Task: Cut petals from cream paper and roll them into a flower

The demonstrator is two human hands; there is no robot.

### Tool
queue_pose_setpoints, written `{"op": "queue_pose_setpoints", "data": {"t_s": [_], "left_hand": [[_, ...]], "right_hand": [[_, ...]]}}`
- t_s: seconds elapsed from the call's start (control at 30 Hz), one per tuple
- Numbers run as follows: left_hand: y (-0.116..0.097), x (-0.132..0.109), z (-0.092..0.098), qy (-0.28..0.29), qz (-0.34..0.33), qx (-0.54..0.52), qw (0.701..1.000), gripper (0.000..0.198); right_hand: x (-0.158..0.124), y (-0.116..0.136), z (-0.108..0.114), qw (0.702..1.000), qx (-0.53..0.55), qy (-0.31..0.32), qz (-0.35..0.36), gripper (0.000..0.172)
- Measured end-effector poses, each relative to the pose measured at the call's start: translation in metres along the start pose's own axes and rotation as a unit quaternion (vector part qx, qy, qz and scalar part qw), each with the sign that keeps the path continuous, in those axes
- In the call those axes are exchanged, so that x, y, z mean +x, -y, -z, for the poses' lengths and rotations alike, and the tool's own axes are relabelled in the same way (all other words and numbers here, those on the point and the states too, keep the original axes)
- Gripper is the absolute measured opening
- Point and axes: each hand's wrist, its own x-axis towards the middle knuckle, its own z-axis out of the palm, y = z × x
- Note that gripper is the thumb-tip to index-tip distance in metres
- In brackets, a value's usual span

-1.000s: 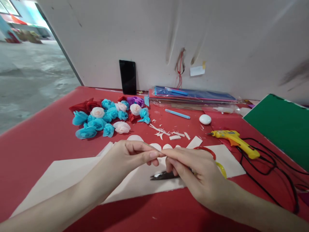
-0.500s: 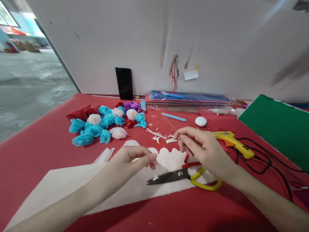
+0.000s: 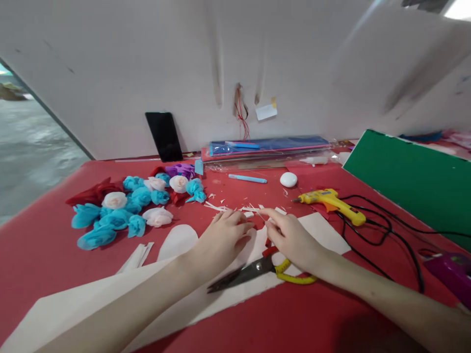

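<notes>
My left hand (image 3: 226, 240) is palm down over the white paper (image 3: 121, 299), its fingers loosely bent and apart from the thumb, with nothing seen in them. Close by on the right, my right hand (image 3: 290, 240) has its index finger stretched out and the others curled. A thin pale strand (image 3: 261, 217) runs to its fingertips and seems pinched there; its kind is too small to tell. Beyond both hands are white paper scraps (image 3: 249, 214). Scissors (image 3: 253, 269) with yellow and red handles lie on the paper below my hands, partly hidden by the right one.
Blue, white, red and purple fabric-like flowers (image 3: 114, 218) are bunched at left. A yellow glue gun (image 3: 333, 201) with a black cord lies right. Farther back are a blue pen (image 3: 248, 179), a white egg-shaped object (image 3: 288, 179), a phone (image 3: 164, 136) and a green board (image 3: 412, 191).
My left hand has turned palm down and moved forward toward the scraps. The right index finger has straightened. The view has swung right, so the table's things appear farther left.
</notes>
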Motion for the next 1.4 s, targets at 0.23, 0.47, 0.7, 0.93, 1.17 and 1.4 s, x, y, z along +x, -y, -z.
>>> {"op": "queue_pose_setpoints", "data": {"t_s": [0.23,0.47,0.7,0.93,1.17,1.4], "left_hand": [[-0.004,0.002,0.001,-0.021,-0.013,0.023,0.999,0.015],[-0.003,0.001,0.003,-0.021,-0.009,0.031,0.999,0.017],[-0.004,0.003,0.003,-0.016,0.005,0.041,0.999,0.018],[-0.004,0.006,0.006,-0.009,0.005,0.023,1.0,0.013],[-0.004,0.013,0.005,0.006,0.041,-0.029,0.999,0.012],[-0.005,0.021,0.007,-0.005,0.062,-0.068,0.996,0.014]], "right_hand": [[0.001,-0.002,-0.004,1.0,0.0,-0.007,0.0,0.039],[0.0,-0.001,-0.003,1.0,0.01,-0.003,0.009,0.038],[0.001,-0.001,-0.006,1.0,0.021,-0.012,0.003,0.038],[0.003,-0.006,-0.01,0.999,0.039,-0.033,-0.009,0.038],[0.003,-0.01,-0.014,0.998,0.053,-0.038,0.003,0.037],[0.002,-0.008,-0.012,0.998,0.057,-0.036,0.009,0.038]]}}
